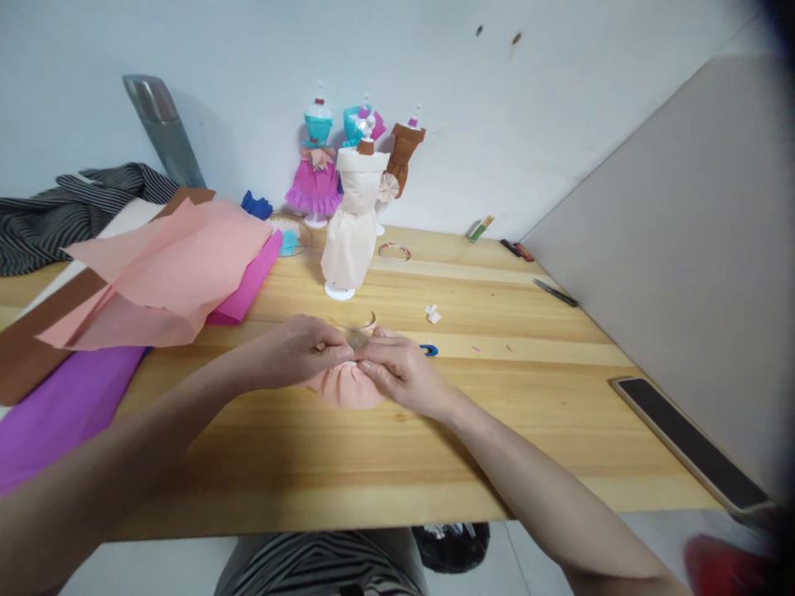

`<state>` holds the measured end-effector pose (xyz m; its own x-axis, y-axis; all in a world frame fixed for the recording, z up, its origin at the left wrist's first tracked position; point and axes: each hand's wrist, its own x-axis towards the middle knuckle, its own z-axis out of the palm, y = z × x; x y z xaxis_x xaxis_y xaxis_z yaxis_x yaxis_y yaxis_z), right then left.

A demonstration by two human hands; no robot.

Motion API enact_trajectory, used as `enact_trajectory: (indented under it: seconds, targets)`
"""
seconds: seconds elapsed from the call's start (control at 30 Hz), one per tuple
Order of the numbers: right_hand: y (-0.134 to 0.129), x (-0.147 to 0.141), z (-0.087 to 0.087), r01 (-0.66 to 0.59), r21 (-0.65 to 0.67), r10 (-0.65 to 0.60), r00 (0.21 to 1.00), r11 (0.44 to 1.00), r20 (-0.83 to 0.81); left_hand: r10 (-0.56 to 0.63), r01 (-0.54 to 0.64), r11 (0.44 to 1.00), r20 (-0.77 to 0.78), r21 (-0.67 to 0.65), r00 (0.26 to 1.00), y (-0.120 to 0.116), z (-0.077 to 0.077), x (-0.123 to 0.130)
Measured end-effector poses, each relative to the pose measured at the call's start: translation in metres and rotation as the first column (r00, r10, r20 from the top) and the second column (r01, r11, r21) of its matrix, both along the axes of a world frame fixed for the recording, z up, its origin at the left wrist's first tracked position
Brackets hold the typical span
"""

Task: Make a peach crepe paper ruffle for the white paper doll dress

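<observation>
Pleated pink crepe paper [349, 387] fans out toward me at the middle of the table, its gathered top edge between my hands. My left hand [304, 354] is closed, thumb and fingers pinching the left part of that edge. Beside it my right hand [403, 372] is closed on the right part, the fingertips of both hands nearly meeting. Just behind the hands lies a small curved strip [371, 319], and the blue scissors handle-like piece [428, 350] shows past my right knuckles. A doll dress form in a cream paper dress [351, 244] stands upright farther back.
Coloured paper sheets [180, 257] are piled at the left, near a grey bottle [165, 132]. More dressed forms [316, 178] stand by the wall. White scraps [432, 314], a tape ring [395, 252], a craft knife [556, 292] and a phone [689, 443] lie to the right.
</observation>
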<state>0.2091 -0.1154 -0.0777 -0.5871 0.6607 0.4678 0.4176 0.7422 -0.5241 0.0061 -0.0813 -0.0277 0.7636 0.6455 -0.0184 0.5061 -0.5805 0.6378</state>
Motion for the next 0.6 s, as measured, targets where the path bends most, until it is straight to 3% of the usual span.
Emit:
enact_trajectory:
  seconds: [0.17,0.27,0.33,0.47,0.53,0.6]
  targets:
    - [-0.002,0.000,-0.002,0.008,-0.021,-0.009,0.999,1.000,-0.053,0.021,-0.024,0.995,-0.032,-0.100,0.999,-0.006,-0.013,-0.003]
    - [-0.004,0.000,-0.001,0.058,-0.151,-0.083,0.984,0.987,-0.160,-0.002,0.009,0.991,0.054,-0.131,0.999,-0.011,-0.024,-0.005]
    - [-0.005,0.003,0.000,0.082,-0.294,-0.175,0.936,0.952,-0.305,-0.007,0.024,0.992,0.128,-0.128,0.992,-0.013,-0.027,-0.005]
    - [0.000,0.013,0.002,0.089,-0.477,-0.379,0.740,0.874,-0.556,-0.016,0.009,1.000,0.313,0.025,0.949,-0.018,-0.024,-0.002]
    - [0.001,0.016,0.005,0.086,-0.553,-0.428,0.733,0.829,-0.529,-0.034,-0.004,0.995,0.378,0.101,0.925,-0.020,-0.022,-0.001]
    - [0.001,0.015,0.008,0.056,-0.641,-0.434,0.781,0.766,-0.449,-0.046,-0.021,0.987,0.410,0.156,0.911,-0.022,-0.021,0.000]
